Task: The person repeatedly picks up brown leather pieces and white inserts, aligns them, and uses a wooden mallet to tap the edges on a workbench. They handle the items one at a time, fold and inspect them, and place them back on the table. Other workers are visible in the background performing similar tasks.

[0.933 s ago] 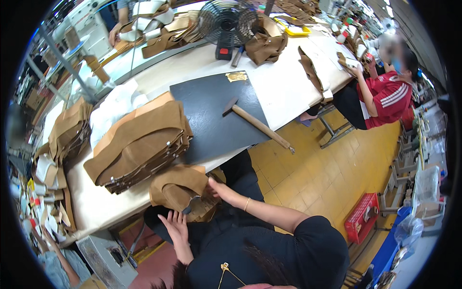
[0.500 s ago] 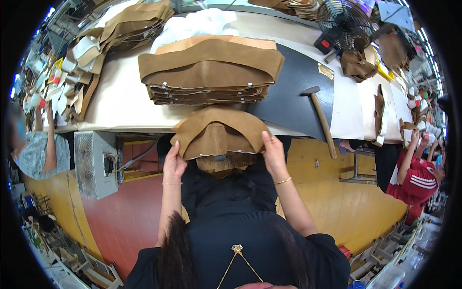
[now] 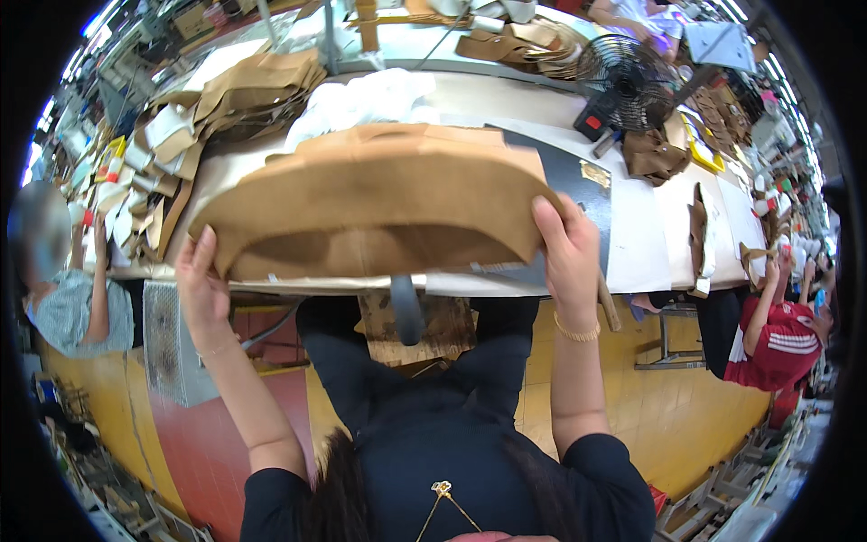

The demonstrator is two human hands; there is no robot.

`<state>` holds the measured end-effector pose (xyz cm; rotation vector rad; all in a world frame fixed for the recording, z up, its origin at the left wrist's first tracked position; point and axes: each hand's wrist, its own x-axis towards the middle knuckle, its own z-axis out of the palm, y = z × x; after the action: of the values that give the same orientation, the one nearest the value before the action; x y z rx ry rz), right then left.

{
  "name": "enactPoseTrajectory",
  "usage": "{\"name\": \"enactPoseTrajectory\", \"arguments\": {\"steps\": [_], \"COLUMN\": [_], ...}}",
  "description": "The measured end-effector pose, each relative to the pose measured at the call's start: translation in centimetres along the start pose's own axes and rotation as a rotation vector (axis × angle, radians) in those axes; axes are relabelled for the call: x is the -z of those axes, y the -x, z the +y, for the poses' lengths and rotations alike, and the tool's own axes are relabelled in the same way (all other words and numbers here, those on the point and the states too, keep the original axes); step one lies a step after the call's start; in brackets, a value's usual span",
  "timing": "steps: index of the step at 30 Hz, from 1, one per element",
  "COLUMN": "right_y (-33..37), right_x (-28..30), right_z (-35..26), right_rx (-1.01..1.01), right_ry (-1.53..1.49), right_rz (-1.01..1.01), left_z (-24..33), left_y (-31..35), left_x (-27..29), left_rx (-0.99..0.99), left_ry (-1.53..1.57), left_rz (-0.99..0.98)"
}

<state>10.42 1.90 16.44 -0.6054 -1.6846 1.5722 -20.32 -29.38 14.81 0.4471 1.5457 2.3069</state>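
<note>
Tan leather piece (image 3: 379,203) being held up wide over the white table (image 3: 632,244), left hand (image 3: 200,285) gripping its left end; right hand (image 3: 567,248) clamping its right edge, thumb on top; black fan (image 3: 628,83) standing beyond, person in red (image 3: 781,339) sitting far right

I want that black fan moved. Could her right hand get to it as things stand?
Probably not right now: the right hand grips the brown leather piece together with the left hand, and the fan stands across the table.
</note>
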Motion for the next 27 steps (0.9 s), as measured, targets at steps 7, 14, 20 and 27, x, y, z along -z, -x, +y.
{"name": "enactPoseTrajectory", "arguments": {"steps": [7, 14, 20, 27], "right_y": [-9.7, -6.8, -2.5, 2.1], "right_x": [-1.2, 6.4, 24.8, 43.2], "right_z": [3.1, 4.9, 11.6, 12.8], "right_rx": [-0.073, -0.1, -0.11, -0.564], "right_ry": [0.561, 0.609, 1.051, 1.401], "right_rz": [-0.024, 0.246, 0.542, 0.946], "left_z": [-2.8, -4.1, -3.3, -7.2], "left_y": [-13.0, -7.6, 2.4, 8.5], "left_x": [-2.0, -7.5, -18.8, -31.9], "left_rx": [0.023, -0.518, -0.631, -0.887], "left_ry": [-0.918, -1.31, -1.011, -0.833], "left_rz": [-0.165, 0.051, -0.474, -1.28]}}
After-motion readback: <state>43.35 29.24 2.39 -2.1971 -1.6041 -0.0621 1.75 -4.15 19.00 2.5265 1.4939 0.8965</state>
